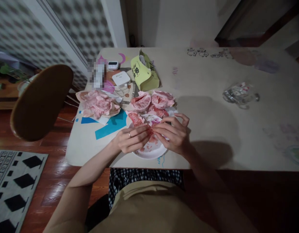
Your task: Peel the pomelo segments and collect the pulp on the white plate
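Head cam: L hand [133, 138] & R hand [175, 133] both pinched tight on a small pc of red pomelo flesh [151, 129], partly hidden, over white plate [149, 155] nr worktop [207, 119] edge. Lg pomelo chunks [163, 99] just beyond plate; peel heap [99, 104] to L, clear glass mug [240, 94] well off to R.

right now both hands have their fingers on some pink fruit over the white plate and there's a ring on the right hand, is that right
Not quite: the head view shows the ring on the left hand, not the right hand. The fingers of both hands are on pink fruit over the white plate.
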Demonstrator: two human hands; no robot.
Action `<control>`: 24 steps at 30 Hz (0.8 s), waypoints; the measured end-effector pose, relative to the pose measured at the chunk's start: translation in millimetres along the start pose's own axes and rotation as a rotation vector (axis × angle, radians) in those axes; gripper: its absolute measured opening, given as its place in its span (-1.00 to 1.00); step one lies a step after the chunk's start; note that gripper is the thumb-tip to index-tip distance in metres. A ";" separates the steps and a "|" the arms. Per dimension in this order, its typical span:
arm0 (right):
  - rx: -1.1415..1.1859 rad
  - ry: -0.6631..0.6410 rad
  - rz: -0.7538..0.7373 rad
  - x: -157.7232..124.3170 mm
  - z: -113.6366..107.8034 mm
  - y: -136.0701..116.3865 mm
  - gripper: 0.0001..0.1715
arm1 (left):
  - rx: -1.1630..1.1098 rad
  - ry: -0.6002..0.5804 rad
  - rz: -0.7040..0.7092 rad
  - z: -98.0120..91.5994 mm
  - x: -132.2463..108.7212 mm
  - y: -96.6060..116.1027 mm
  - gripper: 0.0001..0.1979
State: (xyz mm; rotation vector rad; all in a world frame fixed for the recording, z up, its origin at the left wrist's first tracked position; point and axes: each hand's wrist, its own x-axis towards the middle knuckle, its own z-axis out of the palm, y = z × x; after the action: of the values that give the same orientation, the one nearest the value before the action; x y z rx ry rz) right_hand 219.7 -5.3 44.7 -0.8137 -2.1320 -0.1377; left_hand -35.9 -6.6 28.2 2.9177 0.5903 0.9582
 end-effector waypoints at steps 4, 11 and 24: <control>-0.017 -0.001 -0.073 -0.3 1.0 1.4 -0.81 | 0.158 0.086 0.187 0.9 7.7 -3.4 -0.76; -0.053 -0.087 -0.098 -8.1 8.9 3.9 -0.80 | 0.076 0.048 -0.012 5.4 6.3 17.6 -0.76; -0.071 -0.011 0.040 -2.5 5.8 -0.2 -0.78 | 0.107 0.077 0.228 1.8 6.1 -6.3 -0.78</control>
State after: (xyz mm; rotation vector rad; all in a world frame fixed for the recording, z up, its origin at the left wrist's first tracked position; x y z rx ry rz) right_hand 216.8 -4.6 39.2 -0.9001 -2.1296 -0.1889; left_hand -32.5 1.7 29.4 3.1074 0.3240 1.0972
